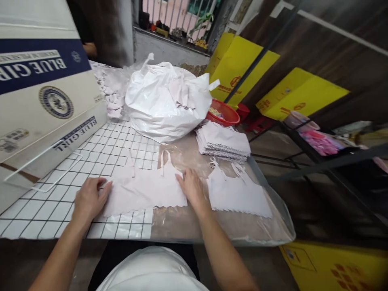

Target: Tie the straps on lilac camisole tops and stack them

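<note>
A pale pink strappy garment (pixel 145 188) lies flat on the table in front of me. My left hand (pixel 89 198) rests palm down on its left edge, fingers stretched out. My right hand (pixel 190 186) presses flat on its right edge, fingers also extended. A second garment of the same kind (pixel 238 194) lies just right of my right hand. Behind it sits a neat stack of folded pieces (pixel 224 141).
A large white plastic bag (pixel 165 101) full of fabric stands at the back of the table (pixel 182 224). A Blue Girl carton (pixel 42 101) stands at the left. A red basin (pixel 224 113), yellow boxes (pixel 242 66) and a dark metal rack (pixel 327 161) are on the right.
</note>
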Tool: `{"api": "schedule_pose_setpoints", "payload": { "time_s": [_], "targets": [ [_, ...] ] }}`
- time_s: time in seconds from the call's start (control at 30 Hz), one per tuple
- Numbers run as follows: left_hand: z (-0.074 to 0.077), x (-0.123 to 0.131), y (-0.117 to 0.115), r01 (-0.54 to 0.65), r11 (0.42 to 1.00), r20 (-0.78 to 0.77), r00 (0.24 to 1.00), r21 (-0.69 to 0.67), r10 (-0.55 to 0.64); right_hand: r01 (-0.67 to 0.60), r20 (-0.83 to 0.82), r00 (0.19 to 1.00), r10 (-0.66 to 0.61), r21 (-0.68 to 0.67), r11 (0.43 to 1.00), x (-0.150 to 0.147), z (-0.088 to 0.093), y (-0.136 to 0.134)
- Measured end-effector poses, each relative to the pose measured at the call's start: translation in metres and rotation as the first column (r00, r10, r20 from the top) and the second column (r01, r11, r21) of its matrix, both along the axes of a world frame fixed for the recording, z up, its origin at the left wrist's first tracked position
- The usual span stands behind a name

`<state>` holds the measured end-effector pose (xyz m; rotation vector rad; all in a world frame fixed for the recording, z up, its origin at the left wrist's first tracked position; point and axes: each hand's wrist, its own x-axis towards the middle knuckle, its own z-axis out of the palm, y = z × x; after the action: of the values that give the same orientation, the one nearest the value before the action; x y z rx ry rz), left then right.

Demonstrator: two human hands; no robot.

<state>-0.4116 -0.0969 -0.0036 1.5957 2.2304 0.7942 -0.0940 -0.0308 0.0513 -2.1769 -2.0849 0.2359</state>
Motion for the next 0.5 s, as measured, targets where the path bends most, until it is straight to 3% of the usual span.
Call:
{"api": "schedule_pose_setpoints", "payload": {
  "time_s": [0.1,0.27,0.37,0.43,0.5],
  "targets": [
    [0.006,0.007,-0.017,0.0,0.992,-0.045,0.999,-0.126,-0.006,0.102,-0.044,0.994,-0.102,-0.015,0.995,0.023,-0.028,-0.045],
    [0.021,0.024,-0.023,-0.042,0.958,-0.073,0.997,-0.283,0.023,0.106,-0.396,0.913,-0.1,-0.007,0.994,0.029,-0.04,-0.051],
    [0.023,0.025,-0.031,-0.064,0.955,0.137,0.985,-0.29,0.108,0.11,-0.558,0.824,-0.096,-0.008,0.994,0.042,-0.037,-0.051],
    [0.024,0.024,-0.038,-0.032,0.975,0.374,0.92,-0.221,0.115,0.113,-0.635,0.766,-0.097,-0.015,0.994,0.056,-0.034,-0.054],
    [0.03,0.022,-0.041,-0.019,0.993,0.486,0.871,-0.118,0.074,0.112,-0.726,0.681,-0.096,-0.026,0.993,0.071,-0.029,-0.056]
  ]
}}
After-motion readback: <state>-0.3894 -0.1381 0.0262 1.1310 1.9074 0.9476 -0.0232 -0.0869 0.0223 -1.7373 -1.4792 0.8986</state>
